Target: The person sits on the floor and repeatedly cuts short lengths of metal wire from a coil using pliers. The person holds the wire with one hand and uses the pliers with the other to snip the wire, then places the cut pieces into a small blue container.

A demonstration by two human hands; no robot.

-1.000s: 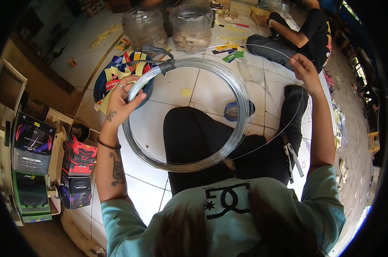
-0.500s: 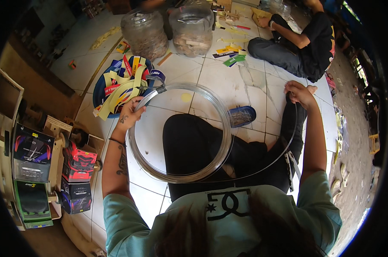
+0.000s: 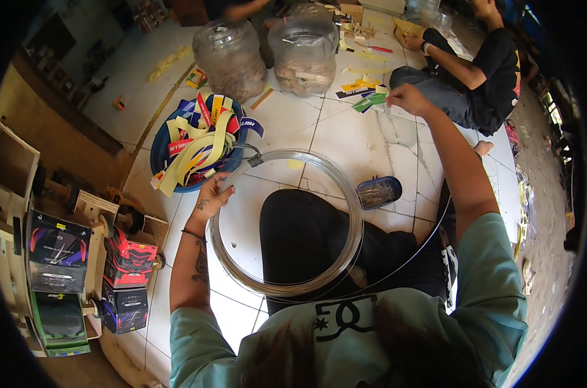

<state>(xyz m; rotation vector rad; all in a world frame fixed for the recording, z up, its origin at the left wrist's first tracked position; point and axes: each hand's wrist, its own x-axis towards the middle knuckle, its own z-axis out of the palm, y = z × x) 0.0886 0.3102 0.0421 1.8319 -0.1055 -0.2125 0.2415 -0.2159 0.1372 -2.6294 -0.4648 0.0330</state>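
A large coil of clear, shiny wire (image 3: 357,223) stands tilted over my crossed legs, bound at the top with a dark tie (image 3: 254,160). My left hand (image 3: 214,193) is closed round the coil's left side. Farther off and to the right, my right hand (image 3: 408,101) is raised with its fingers pinched. A loose length of wire runs from the coil's bottom up to the right and passes behind my right forearm, towards that hand. Its tip is too fine to see. Past the coil's right edge sits a small blue dish (image 3: 387,203) holding thin metal pieces.
A blue basin (image 3: 156,155) full of printed strips stands beyond my left hand. Two cut plastic jugs (image 3: 229,64) hold wood scraps. Coloured strips (image 3: 369,101) lie near my right hand. A seated person (image 3: 481,77) works at far right. Wooden racks with boxes (image 3: 57,258) stand left.
My right hand has moved away from me and a little left, drawing the loose wire along. The coil stays in my left hand. The view has shifted slightly.
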